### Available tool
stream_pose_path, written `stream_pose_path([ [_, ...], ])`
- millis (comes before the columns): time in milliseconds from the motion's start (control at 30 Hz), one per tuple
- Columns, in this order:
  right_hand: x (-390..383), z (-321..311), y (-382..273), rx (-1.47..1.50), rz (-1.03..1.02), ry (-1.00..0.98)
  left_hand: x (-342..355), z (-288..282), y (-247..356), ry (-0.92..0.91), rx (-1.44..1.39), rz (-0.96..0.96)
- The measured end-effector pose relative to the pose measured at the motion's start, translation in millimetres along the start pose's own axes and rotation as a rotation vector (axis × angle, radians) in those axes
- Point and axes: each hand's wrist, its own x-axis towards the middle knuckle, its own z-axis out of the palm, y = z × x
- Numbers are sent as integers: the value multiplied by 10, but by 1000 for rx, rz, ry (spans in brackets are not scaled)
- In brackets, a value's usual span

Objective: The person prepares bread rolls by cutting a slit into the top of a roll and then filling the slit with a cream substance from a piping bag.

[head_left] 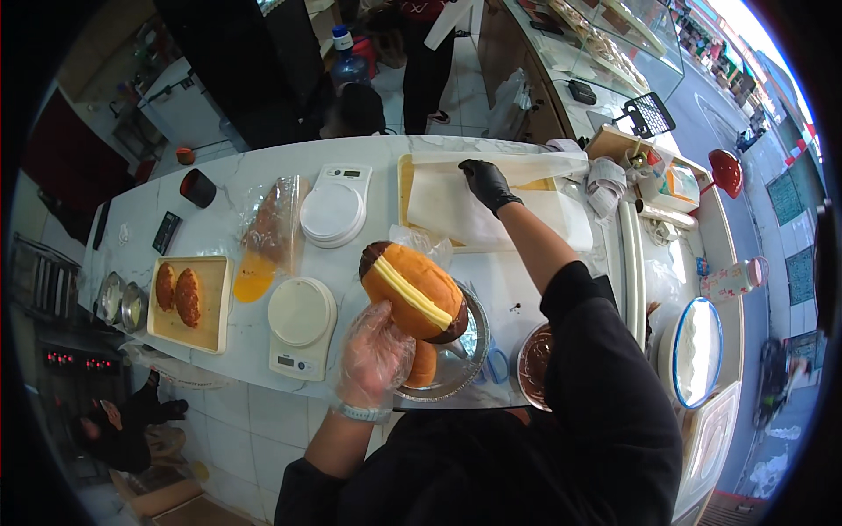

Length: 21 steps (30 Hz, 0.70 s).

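My left hand (373,355), in a clear plastic glove, holds up a bun (412,289) with a yellow cream stripe and dark chocolate-coloured ends. Beneath it a metal bowl (467,373) contains at least one more bun (419,370), partly hidden. My right hand (482,184), in a black glove, has its fingers closed at the edge of white paper (548,223) lying over a pale yellow tray (405,193). A chocolate-filled bowl (535,342) stands beside my right forearm, partly behind the sleeve.
Two scales (298,320) (331,210), piping bags (267,237), a tray with coated buns (189,298), steel bowls (132,307) and a blue-rimmed container (688,351) crowd the counter. Another person (425,79) stands beyond it; someone seated (123,430) is lower left. A glass case (605,44) is top right.
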Motion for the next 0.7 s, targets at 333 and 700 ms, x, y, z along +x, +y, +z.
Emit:
stream_pose_path([
  [333, 312, 85, -322, -276, -216, -287, -19, -110, 148, 80, 1, 61],
  [700, 279, 62, -187, -368, -24, -459, 2, -110, 103, 30, -46, 37],
])
